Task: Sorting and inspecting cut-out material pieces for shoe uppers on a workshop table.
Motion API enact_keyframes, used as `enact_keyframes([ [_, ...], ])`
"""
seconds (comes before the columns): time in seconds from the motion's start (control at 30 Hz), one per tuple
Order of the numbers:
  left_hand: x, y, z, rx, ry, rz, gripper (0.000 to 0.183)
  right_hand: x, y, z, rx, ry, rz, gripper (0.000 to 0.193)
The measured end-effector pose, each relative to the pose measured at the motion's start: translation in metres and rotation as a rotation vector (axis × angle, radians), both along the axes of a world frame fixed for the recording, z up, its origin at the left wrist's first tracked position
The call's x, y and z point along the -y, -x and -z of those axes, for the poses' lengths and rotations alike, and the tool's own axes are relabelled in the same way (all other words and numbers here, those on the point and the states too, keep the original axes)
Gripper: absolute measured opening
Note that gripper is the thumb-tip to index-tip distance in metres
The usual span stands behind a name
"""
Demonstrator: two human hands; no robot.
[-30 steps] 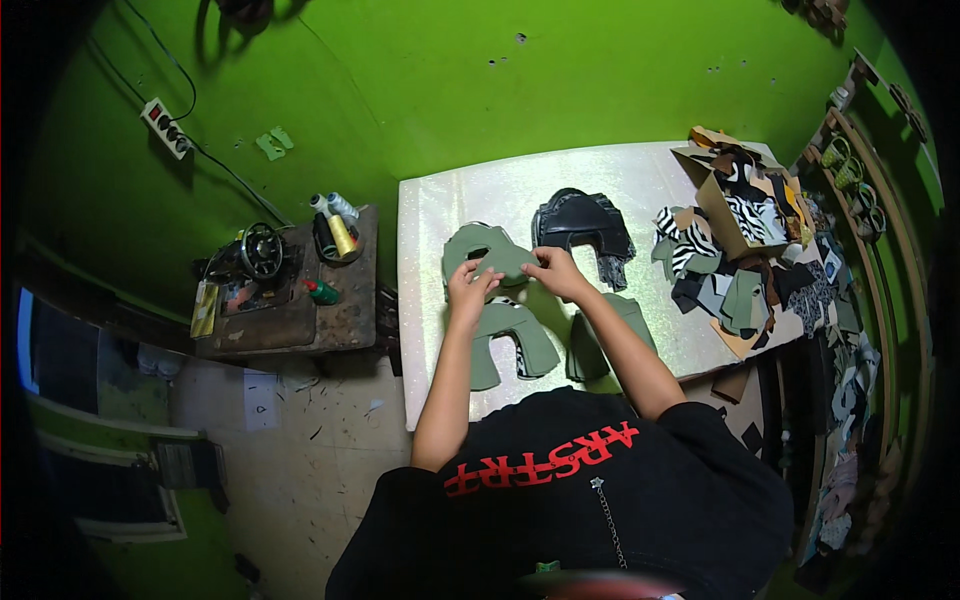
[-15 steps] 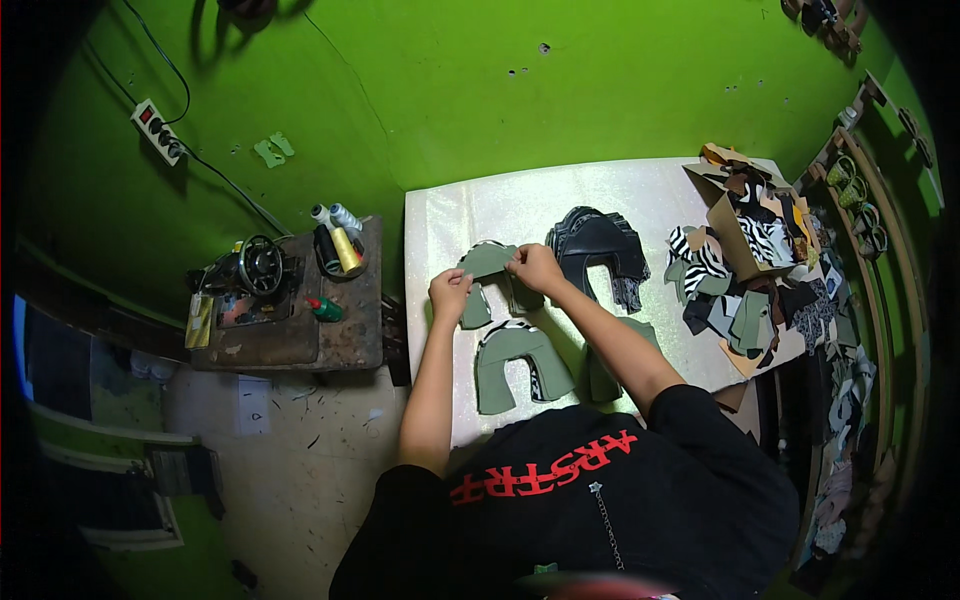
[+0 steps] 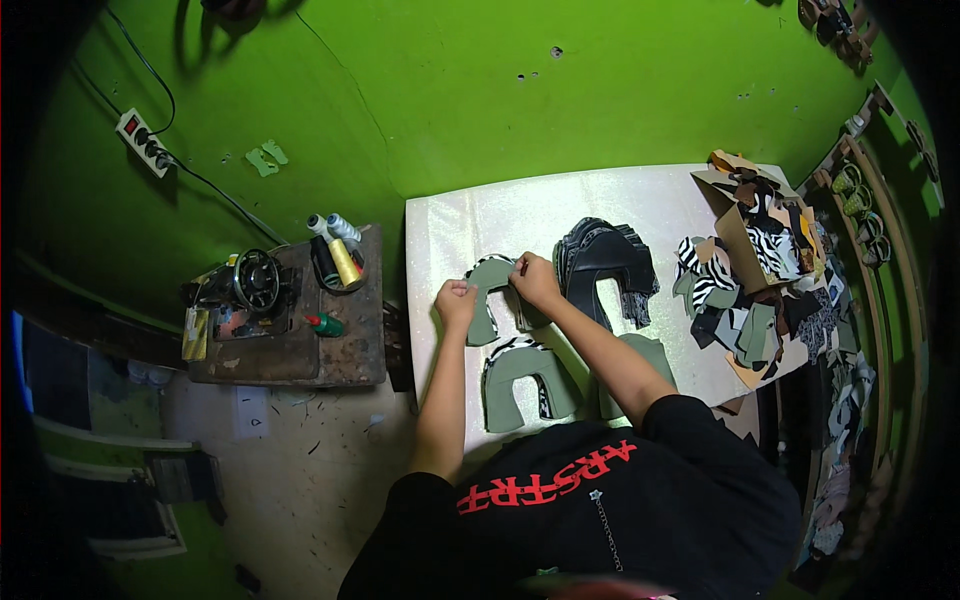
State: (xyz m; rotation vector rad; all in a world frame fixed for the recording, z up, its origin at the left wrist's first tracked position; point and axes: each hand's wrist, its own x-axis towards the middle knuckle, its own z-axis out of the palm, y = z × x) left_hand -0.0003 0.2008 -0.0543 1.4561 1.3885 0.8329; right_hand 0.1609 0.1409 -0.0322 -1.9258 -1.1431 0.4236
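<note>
Both my hands pinch the edges of a green U-shaped shoe-upper piece (image 3: 484, 317) over a zebra-striped layer that shows along its top edge. My left hand (image 3: 456, 301) has its fingers closed at the piece's left side. At the upper right of the curve, my right hand (image 3: 537, 279) is closed on the edge. Nearer my body lies a stack of green U-shaped pieces (image 3: 515, 368) with zebra print beneath. A further green piece (image 3: 648, 357) is partly covered by my right forearm. Right of my hands sits a thick stack of black U-shaped pieces (image 3: 603, 255).
The pale shiny table (image 3: 470, 208) meets a green wall. A cardboard box (image 3: 745, 245) overflows with scraps, and more fabric scraps (image 3: 752, 328) lie around it. To the left, a sewing machine (image 3: 255, 283), thread cones (image 3: 345, 262) and a green bottle (image 3: 326, 324) stand on a wooden table.
The green piece has settled lower onto its stack, its U shape now lined up over the zebra layer. Both hands stay on its edges, and the view has shifted slightly.
</note>
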Motion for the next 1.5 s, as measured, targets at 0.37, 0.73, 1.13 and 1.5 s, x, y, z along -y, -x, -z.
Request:
enact_keyframes([
  [0.37, 0.018, -0.01, -0.016, -0.205, -0.234, -0.04, 0.025, 0.013, -0.006, 0.009, 0.046, -0.004, 0.033, 0.026],
  [0.73, 0.074, -0.03, -0.059, -0.265, -0.255, 0.061, 0.034, 0.087, -0.018, -0.027, -0.341, -0.237, -0.1, 0.009],
  [1.13, 0.152, -0.134, -0.079, -0.007, -0.466, 0.451, 0.025, 0.196, -0.102, -0.038, -0.468, -0.437, 0.239, 0.005],
  [1.5, 0.236, -0.247, -0.078, 0.079, -0.386, 0.637, 0.019, 0.313, -0.225, -0.01, -0.452, -0.501, 0.493, 0.006],
])
